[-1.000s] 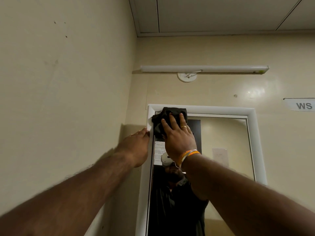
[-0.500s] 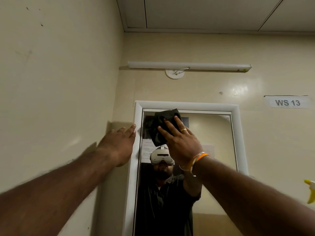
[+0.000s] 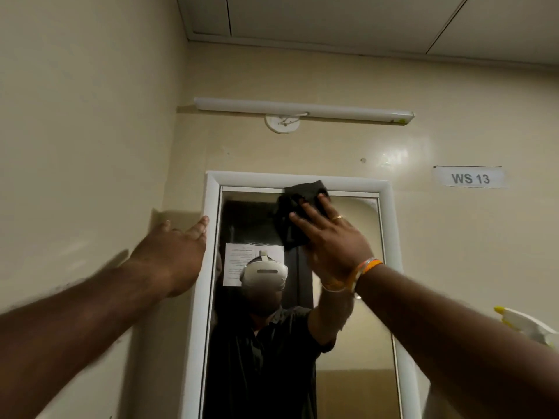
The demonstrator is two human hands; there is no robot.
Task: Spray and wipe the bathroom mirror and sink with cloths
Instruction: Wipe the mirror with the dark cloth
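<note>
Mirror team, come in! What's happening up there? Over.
Right hand pressing dark cloth flat on mirror top. Left hand bracing on frame. Nothing blocking.

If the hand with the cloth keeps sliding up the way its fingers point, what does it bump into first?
Probably the top bar of the white mirror frame. The right hand presses the dark cloth flat there, and the cloth's upper edge already overlaps that bar.

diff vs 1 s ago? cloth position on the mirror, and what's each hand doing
The right hand has slid the dark cloth rightward along the top of the mirror, from the upper-left corner to about mid-width. No grasp or release: its straight fingers still press the cloth flat. The left hand stays open against the frame's left edge.
</note>
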